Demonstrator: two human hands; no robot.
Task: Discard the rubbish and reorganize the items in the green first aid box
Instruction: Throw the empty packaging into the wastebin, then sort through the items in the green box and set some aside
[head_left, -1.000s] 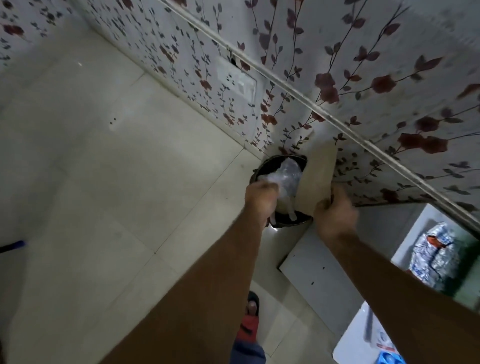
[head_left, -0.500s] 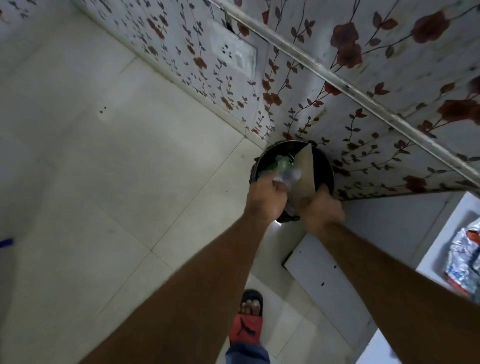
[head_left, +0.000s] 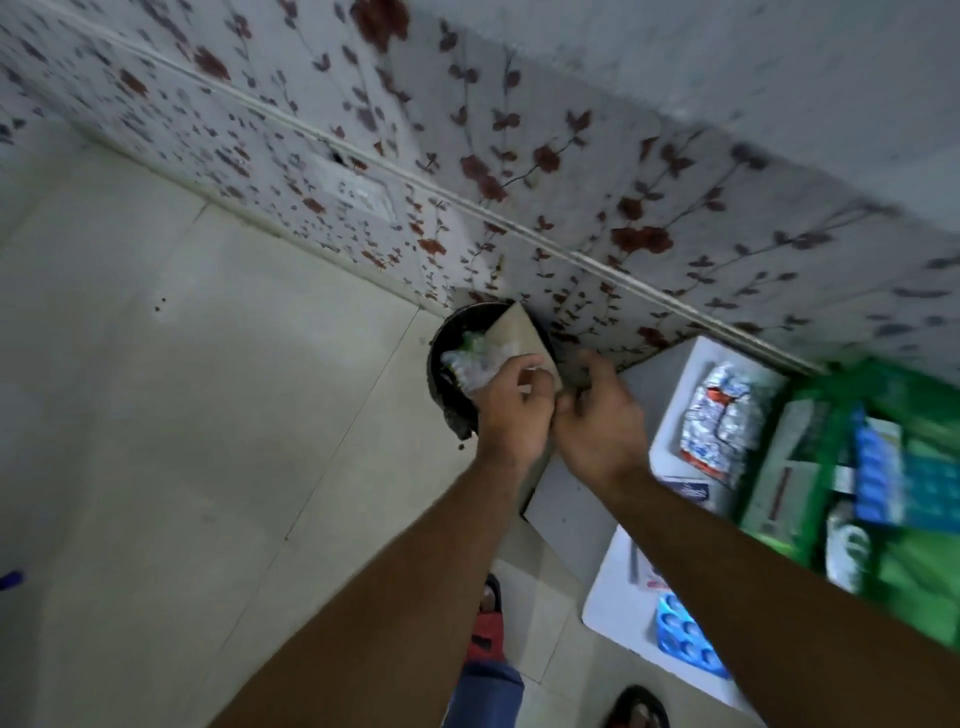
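A pale tiled floor (head_left: 171, 441) fills the left and near part of the scene, and a wall (head_left: 597, 171) papered with dark red flowers and twigs runs across the far side, with a white switch plate (head_left: 358, 195) set low in it. At the right a white table (head_left: 644, 603) stands beside the wall; on it lies the green first aid box (head_left: 924, 566), open, at the far right edge of the view, holding blue and white packets that are too blurred to read. A crumpled foil packet (head_left: 719, 415) lies on the table just left of the box, and a blue blister pack (head_left: 685, 642) lies near the table's near edge.

Against the foot of the wall, left of the table, sits a round black bin (head_left: 451, 387). A piece of brown cardboard (head_left: 519, 332) stands tilted inside it, with crumpled clear plastic (head_left: 470, 364) just left of it.

The left hand (head_left: 511, 410) is over the bin's rim, fingers curled onto the plastic and the lower edge of the cardboard. The right hand (head_left: 597, 415) is just beside it, fingers loosely spread and holding nothing. A foot in a red sandal (head_left: 485, 623) shows below the arms.
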